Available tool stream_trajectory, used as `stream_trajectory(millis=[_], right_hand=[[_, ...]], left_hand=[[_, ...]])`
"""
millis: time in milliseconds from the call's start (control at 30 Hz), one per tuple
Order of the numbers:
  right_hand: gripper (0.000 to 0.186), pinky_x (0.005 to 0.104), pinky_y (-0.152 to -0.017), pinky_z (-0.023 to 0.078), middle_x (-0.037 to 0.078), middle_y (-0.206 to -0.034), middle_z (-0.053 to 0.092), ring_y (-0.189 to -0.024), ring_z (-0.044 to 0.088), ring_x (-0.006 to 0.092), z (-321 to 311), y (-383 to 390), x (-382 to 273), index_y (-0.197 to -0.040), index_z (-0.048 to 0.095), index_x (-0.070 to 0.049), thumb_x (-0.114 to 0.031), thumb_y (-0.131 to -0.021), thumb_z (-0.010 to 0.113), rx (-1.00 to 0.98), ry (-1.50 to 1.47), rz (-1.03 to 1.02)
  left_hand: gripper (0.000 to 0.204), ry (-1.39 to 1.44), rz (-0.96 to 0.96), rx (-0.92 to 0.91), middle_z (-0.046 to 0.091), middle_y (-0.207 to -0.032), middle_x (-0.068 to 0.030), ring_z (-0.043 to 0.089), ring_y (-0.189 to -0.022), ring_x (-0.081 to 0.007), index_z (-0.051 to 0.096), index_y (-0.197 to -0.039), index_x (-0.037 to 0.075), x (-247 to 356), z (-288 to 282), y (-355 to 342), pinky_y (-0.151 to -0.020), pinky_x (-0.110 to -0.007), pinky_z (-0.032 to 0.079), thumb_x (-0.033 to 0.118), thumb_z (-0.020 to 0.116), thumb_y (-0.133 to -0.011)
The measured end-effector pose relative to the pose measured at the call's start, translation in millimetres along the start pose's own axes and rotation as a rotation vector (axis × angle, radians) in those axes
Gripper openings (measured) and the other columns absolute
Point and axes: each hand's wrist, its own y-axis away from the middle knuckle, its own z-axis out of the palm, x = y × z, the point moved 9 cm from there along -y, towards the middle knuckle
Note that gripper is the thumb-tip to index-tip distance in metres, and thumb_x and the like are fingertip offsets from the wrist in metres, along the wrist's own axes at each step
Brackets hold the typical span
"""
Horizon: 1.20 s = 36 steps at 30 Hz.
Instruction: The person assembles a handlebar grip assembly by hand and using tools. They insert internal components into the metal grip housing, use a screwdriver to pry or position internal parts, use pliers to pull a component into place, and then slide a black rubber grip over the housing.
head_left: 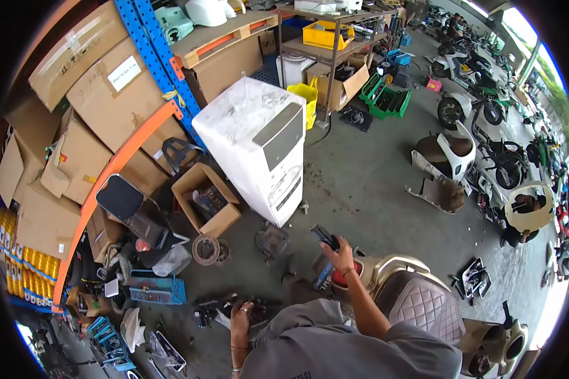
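Black object (325,237) | held in right hand (341,256) | left hand (240,316) beside dark parts (207,312), grip unclear

From my end, I had the right forearm (363,302) angled up and leftward at lower centre, the right hand (341,258) curled in a grip. The left forearm (239,341) rose near-upright, the left hand (241,314) too indistinct to read.

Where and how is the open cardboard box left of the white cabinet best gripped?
Probably by opposite upper rims of the cardboard box, coming from above on the near side: its top stands open, and the white cabinet flanks its right.
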Motion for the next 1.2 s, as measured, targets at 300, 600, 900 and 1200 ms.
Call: stream_trajectory(millis=[300,600,900,1200], right_hand=[[0.054,0.0275,-0.081,0.048,0.008,-0.099,0.065,-0.087,0.059,0.0141,-85,62,-19,-0.120,0.058,0.004,-0.034,-0.085,0.075,0.288,-0.442,0.234],[0.051,0.0239,-0.064,0.038,0.000,-0.084,0.055,-0.072,0.045,0.0096,-114,162,24,-0.120,0.058,0.004,-0.036,-0.090,0.069,0.689,-0.479,0.508],[0.043,0.0249,-0.058,0.042,0.001,-0.083,0.058,-0.070,0.051,0.0099,-49,237,64,-0.117,0.060,0.002,-0.030,-0.090,0.068,0.571,-0.596,0.734],[0.056,0.0347,-0.080,0.050,0.018,-0.097,0.068,-0.089,0.065,0.0225,-167,-116,-104,-0.115,0.058,0.003,-0.038,-0.081,0.076,0.518,-0.210,-0.068]], left_hand=[[0.033,-0.424,-0.108,-0.482,0.065,-0.080,-0.0063,0.063,-0.066,-0.0129,0.064,-0.097,-0.002,30,137,-59,-0.057,-0.027,0.052,0.031,0.063,-0.094],[0.035,-0.513,-0.200,-0.640,0.048,-0.067,0.0038,0.045,-0.054,-0.0050,0.060,-0.094,0.007,15,219,-72,-0.047,-0.022,0.036,0.042,0.063,-0.093],[0.022,-0.491,-0.171,-0.381,0.060,-0.077,-0.0009,0.056,-0.064,-0.0096,0.061,-0.100,0.006,0,132,-84,-0.056,-0.028,0.044,0.027,0.062,-0.093],[0.034,0.027,0.041,-0.537,0.067,-0.085,-0.0154,0.064,-0.068,-0.0245,0.055,-0.100,0.007,99,139,-68,-0.060,-0.034,0.047,0.041,0.053,-0.098]])
